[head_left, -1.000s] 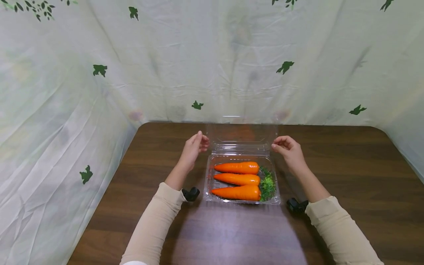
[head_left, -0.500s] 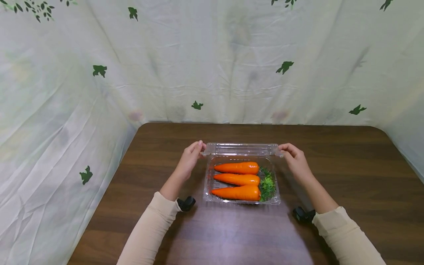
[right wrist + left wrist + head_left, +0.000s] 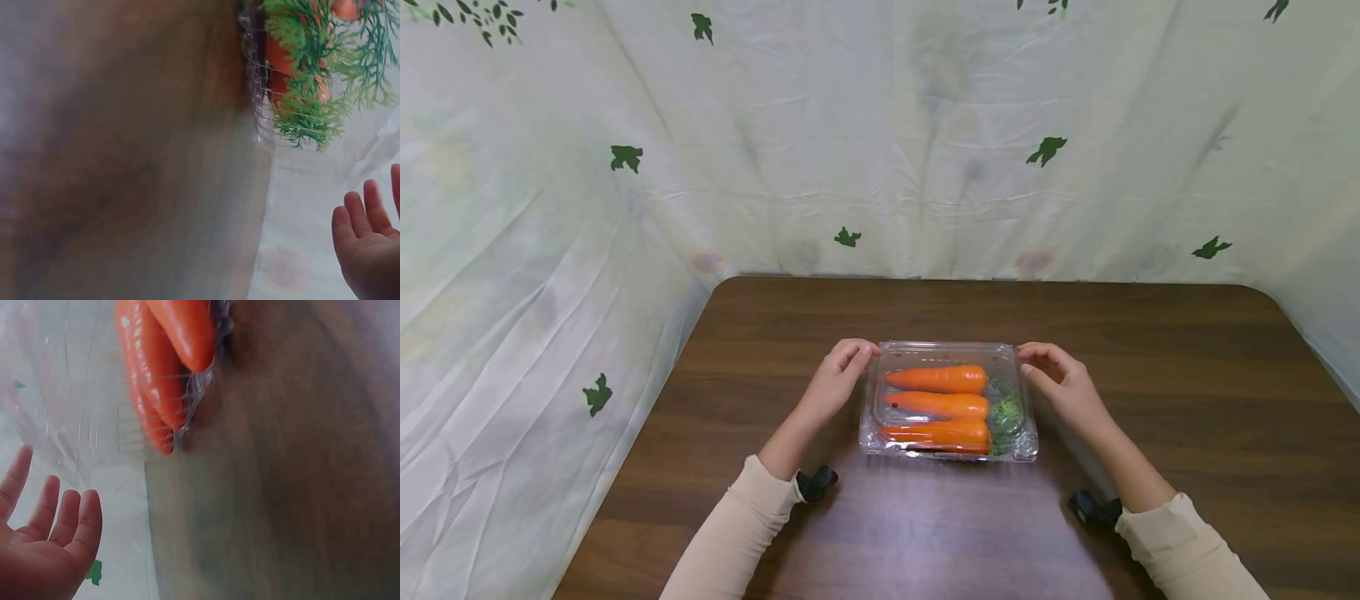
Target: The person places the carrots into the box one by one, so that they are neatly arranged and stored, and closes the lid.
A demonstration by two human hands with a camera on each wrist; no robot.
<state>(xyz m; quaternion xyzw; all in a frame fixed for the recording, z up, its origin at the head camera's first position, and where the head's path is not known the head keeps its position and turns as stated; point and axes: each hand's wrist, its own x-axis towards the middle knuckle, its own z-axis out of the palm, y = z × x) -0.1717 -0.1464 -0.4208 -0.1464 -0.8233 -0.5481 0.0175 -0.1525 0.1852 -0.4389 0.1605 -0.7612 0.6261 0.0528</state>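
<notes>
A clear plastic clamshell box (image 3: pixel 872 443) lies on the table with its lid down over three orange carrots (image 3: pixel 937 406). Green feathery tops (image 3: pixel 1006 414) fill the box's right end. My left hand (image 3: pixel 835 377) is at the back left corner of the lid, fingertips touching or very near the plastic. At the back right corner, my right hand (image 3: pixel 1063 385) has its fingertips beside the lid edge. In the left wrist view the fingers (image 3: pixel 87 519) are loosely extended; the fingers (image 3: pixel 359 212) in the right wrist view look much the same. Neither hand visibly grips the box.
The brown wooden table (image 3: pixel 760 317) has rounded back corners. Behind it hangs a pale cloth (image 3: pixel 775 167) with green leaf prints, which also covers the left side. A black wrist camera (image 3: pixel 817 483) sits by each sleeve.
The lid, earlier upright and tilted at the back, has swung forward and down over the carrots. Both hands came slightly nearer with it; their hold on its sides has loosened.
</notes>
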